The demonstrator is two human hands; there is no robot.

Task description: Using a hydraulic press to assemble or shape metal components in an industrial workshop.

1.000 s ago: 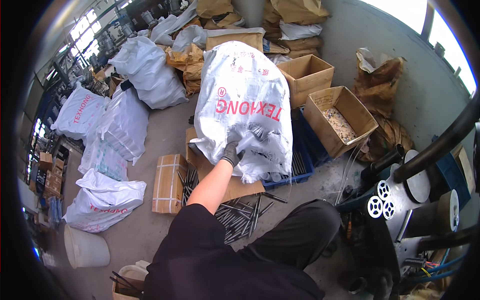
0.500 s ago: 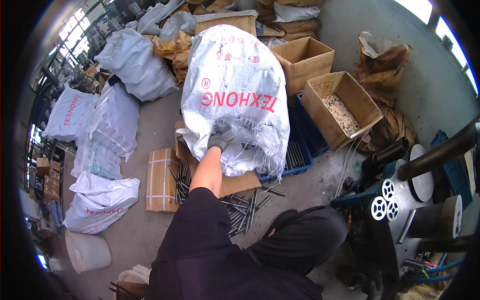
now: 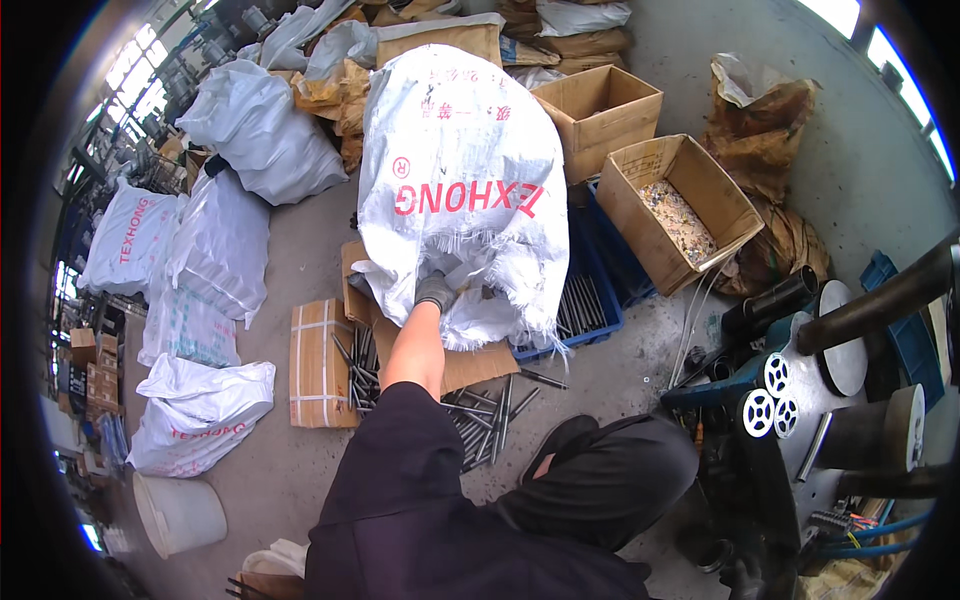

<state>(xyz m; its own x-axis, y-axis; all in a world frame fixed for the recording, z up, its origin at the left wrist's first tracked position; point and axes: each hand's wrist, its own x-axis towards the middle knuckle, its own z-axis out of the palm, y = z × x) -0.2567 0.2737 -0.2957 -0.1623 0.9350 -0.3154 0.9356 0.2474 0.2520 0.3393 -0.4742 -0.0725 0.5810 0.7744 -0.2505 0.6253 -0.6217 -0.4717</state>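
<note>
A large white woven sack (image 3: 470, 140) with red printing leans over cardboard and a blue crate in front of me. Its near end is torn into a ragged, fringed opening. My left hand (image 3: 434, 291), in a grey glove, reaches into that opening and is closed on the sack's torn edge; the fingertips are partly hidden by the folds. Beneath the hand lies a flattened cardboard flap (image 3: 470, 368). Dark metal rods (image 3: 488, 425) are piled on the floor just nearer to me, with more beside the strapped cardboard box (image 3: 322, 365). My right hand is out of view.
The blue crate (image 3: 590, 335) holds more rods. An open carton (image 3: 680, 215) of small bits stands to the right, near a machine with white spoked wheels (image 3: 758, 414). White sacks (image 3: 205, 410) and a white bucket (image 3: 180, 515) stand at left. My bent knee (image 3: 620, 465) is at lower right.
The view has shifted slightly, so most things sit a little differently in the picture. My left hand stays at the sack's opening, and the torn folds around it have moved a little.
</note>
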